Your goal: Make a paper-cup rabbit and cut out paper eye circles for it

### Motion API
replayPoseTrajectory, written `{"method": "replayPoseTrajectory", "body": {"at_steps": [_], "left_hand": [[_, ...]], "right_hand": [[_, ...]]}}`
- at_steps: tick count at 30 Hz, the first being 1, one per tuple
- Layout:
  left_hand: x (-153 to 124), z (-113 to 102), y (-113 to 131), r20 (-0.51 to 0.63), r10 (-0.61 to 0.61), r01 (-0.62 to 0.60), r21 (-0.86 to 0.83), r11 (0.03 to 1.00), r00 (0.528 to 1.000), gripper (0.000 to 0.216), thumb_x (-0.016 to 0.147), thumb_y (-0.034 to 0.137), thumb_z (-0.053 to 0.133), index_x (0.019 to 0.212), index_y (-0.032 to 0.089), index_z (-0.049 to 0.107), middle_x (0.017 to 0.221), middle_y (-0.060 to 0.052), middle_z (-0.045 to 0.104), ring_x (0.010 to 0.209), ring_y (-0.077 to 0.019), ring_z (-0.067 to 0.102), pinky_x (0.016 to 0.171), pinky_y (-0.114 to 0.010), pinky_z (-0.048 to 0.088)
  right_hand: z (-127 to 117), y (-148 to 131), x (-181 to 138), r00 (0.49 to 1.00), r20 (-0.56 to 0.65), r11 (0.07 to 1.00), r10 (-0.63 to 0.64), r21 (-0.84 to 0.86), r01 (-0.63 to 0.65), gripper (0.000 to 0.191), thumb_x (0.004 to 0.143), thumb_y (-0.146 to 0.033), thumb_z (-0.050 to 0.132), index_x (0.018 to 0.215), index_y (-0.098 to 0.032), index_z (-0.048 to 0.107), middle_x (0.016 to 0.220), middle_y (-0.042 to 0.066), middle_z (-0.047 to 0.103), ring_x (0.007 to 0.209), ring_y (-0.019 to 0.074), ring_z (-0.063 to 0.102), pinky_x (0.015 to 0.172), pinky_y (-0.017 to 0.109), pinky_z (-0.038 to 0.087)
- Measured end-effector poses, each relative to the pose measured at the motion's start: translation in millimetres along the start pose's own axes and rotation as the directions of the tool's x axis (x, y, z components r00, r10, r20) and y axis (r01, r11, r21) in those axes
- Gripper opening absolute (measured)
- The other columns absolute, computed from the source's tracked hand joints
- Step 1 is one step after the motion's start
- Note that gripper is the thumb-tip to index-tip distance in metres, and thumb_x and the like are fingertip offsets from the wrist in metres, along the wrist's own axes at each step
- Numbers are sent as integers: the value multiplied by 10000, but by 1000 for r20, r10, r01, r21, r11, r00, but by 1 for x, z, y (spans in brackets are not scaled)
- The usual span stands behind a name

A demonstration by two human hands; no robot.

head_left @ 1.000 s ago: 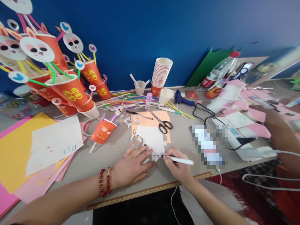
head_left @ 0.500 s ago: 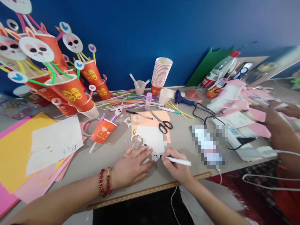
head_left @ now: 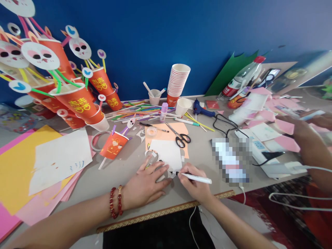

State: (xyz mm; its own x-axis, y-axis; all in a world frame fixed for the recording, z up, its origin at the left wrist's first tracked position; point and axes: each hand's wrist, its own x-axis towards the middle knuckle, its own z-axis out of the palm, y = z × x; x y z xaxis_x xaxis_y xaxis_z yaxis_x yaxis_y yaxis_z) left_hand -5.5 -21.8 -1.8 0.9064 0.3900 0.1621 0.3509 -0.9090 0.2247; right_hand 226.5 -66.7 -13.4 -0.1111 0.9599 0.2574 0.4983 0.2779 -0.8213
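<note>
My right hand (head_left: 195,182) pinches a white marker (head_left: 198,178), its black tip at a small white paper disc (head_left: 171,172) with a dark mark on it. Spread flat on the table, my left hand (head_left: 146,181) reaches the disc's left edge with its fingertips. Past my fingers lies a white sheet of paper (head_left: 169,152), partly over an orange sheet (head_left: 185,128). Black-handled scissors (head_left: 183,139) rest on the orange sheet, beside a roll of clear tape (head_left: 151,131). Left of these, a small red paper cup (head_left: 114,145) tilts with a rabbit-face disc (head_left: 131,122) on it.
Red cups (head_left: 77,100) with rabbit faces crowd the left, behind coloured paper (head_left: 15,176). Pipe cleaners (head_left: 129,110), a cup stack (head_left: 178,83) and a glue gun (head_left: 203,110) line the back. A phone (head_left: 230,160) and power strip (head_left: 256,147) lie right, near another person's arm (head_left: 310,148).
The marker tip has shifted very slightly on the disc. My left hand has stayed in place. At the right, the other person's hand and white pen have moved a little.
</note>
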Motion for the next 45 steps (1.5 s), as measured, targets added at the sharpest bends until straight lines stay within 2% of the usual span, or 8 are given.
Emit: {"method": "replayPoseTrajectory", "body": {"at_steps": [6, 15, 45], "left_hand": [[0, -1, 0, -3, -1, 1, 8, 1000, 1000, 392, 967, 438, 454, 1311, 266, 528, 1421, -101, 483, 1323, -295, 419, 1161, -616, 25], [1, -1, 1, 2, -4, 4, 15, 1000, 1000, 402, 963, 439, 462, 1324, 270, 519, 1412, -99, 491, 1322, -293, 421, 1161, -620, 34], [0, -2, 1, -2, -8, 8, -15, 1000, 1000, 390, 956, 423, 491, 1312, 267, 530, 1408, -99, 502, 1323, -297, 417, 1155, -638, 42]], "right_hand": [[1, 1, 0, 998, 58, 1000, 7, -1, -7, 136, 876, -179, 515, 744, -210, 512, 622, -35, 516, 524, 111, 462, 526, 229, 358], [0, 1, 0, 997, 72, 1000, 8, -21, -6, 120, 878, -187, 534, 761, -212, 520, 624, -41, 521, 529, 109, 473, 532, 221, 359], [-1, -5, 3, 1000, 22, 1000, 20, -3, -20, 170, 812, -161, 508, 651, -212, 486, 539, -51, 465, 474, 107, 425, 477, 226, 325]]}}
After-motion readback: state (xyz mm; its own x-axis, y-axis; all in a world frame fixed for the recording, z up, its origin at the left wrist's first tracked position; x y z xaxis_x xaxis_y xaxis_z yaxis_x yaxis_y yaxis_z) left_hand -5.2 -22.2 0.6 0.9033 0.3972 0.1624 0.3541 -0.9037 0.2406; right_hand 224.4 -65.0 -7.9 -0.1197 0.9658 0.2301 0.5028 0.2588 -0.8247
